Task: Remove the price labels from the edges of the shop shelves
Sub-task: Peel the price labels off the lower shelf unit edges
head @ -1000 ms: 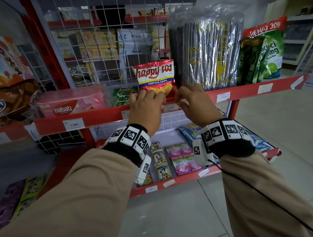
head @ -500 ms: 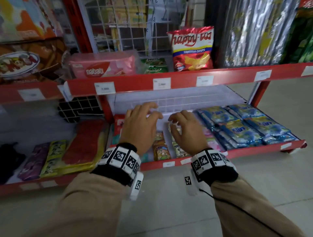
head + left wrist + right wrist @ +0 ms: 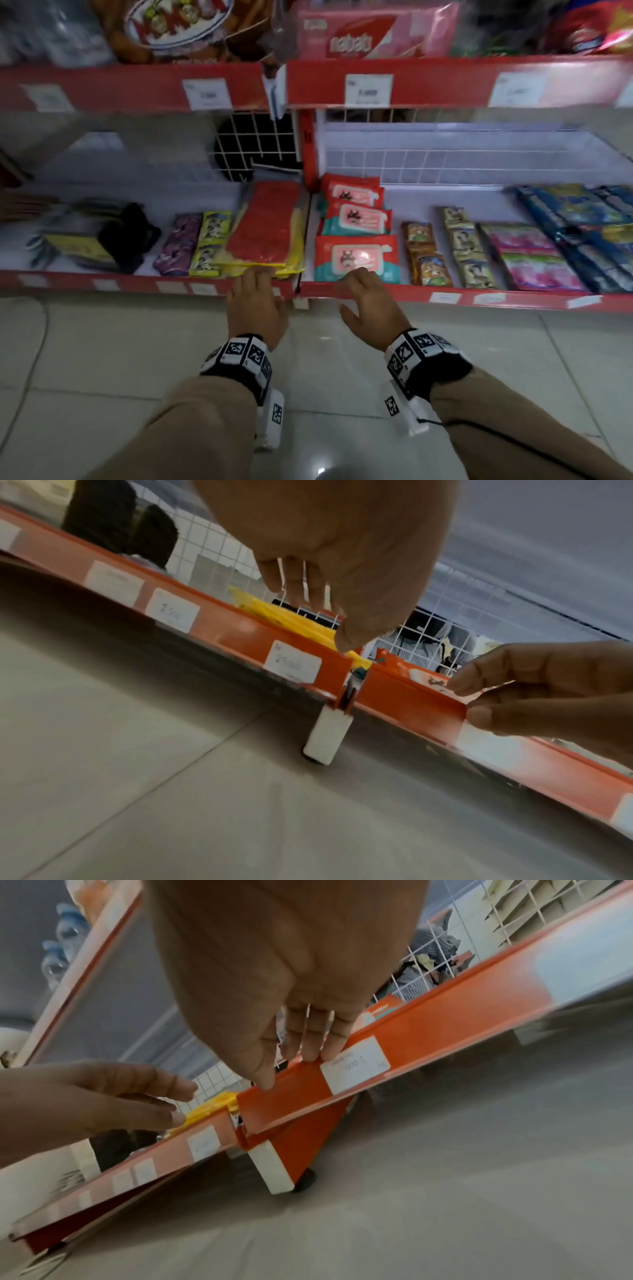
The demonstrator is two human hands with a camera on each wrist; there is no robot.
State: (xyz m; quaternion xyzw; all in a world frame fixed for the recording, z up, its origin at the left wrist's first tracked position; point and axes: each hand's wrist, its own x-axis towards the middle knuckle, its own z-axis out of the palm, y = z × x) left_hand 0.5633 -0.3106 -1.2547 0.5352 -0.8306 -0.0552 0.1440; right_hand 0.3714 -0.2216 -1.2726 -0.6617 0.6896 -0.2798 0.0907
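Observation:
White price labels sit along the red front edges of the shelves. On the bottom left shelf edge [image 3: 236, 634] a label reading 25.000 [image 3: 293, 665] lies just below my left hand [image 3: 256, 286], which hovers over the edge with relaxed fingers [image 3: 296, 588] and holds nothing. My right hand [image 3: 356, 284] rests straight fingertips [image 3: 316, 1045] on the rim of the bottom right shelf edge [image 3: 445, 1010], right beside a label reading 100 [image 3: 354, 1065]; its thumb touches the red face. More labels [image 3: 445, 297] follow to the right.
The bottom shelves hold wet wipe packs [image 3: 356, 258], snack sachets [image 3: 424, 253], a red and yellow flat pack [image 3: 270, 226] and blue packets [image 3: 575, 219]. The upper shelf edge [image 3: 445, 85] with its own labels overhangs. A white shelf foot [image 3: 327, 734] stands on the tiled floor [image 3: 308, 394].
Both hands have dropped from the upper shelf edge to the bottom shelf edge, and the view has swung down and left with them.

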